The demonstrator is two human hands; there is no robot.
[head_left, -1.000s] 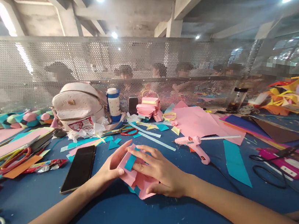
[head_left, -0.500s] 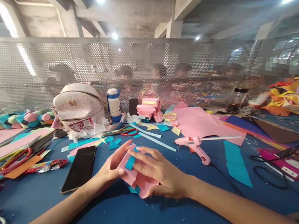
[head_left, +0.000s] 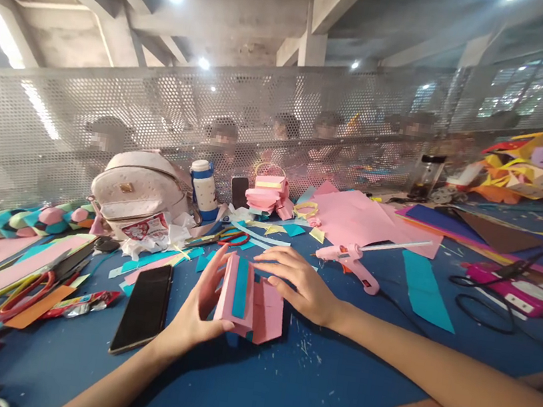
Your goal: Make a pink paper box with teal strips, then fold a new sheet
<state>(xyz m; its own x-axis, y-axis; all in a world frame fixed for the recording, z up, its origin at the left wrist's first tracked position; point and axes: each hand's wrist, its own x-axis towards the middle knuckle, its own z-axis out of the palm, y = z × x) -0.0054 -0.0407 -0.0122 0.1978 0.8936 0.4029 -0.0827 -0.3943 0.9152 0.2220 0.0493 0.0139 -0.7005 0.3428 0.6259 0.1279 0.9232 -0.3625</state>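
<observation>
A small folded pink paper box (head_left: 229,300) with a blue paper strip (head_left: 241,287) along its top stands tilted just above or on the blue table. My left hand (head_left: 196,307) grips it from the left, the thumb at its near edge and the fingers behind. A pink flap (head_left: 268,314) juts out on its right side. My right hand (head_left: 308,286) is open, its fingers stretched over the far right of the box; whether the fingertips touch it I cannot tell. Beyond my right hand lies a pink glue gun (head_left: 351,263) with a clear glue stick.
A black phone (head_left: 142,308) lies left of my left hand. Scissors (head_left: 19,293) and paper strips are farther left. A backpack (head_left: 141,195), a bottle (head_left: 204,191) and pink paper sheets (head_left: 365,220) line the back. At right are a blue paper piece (head_left: 426,289) and a magenta power strip (head_left: 516,292).
My right hand has drawn away from the front of the box toward its far right side and its fingers have opened out. The box has turned, showing the whole blue strip.
</observation>
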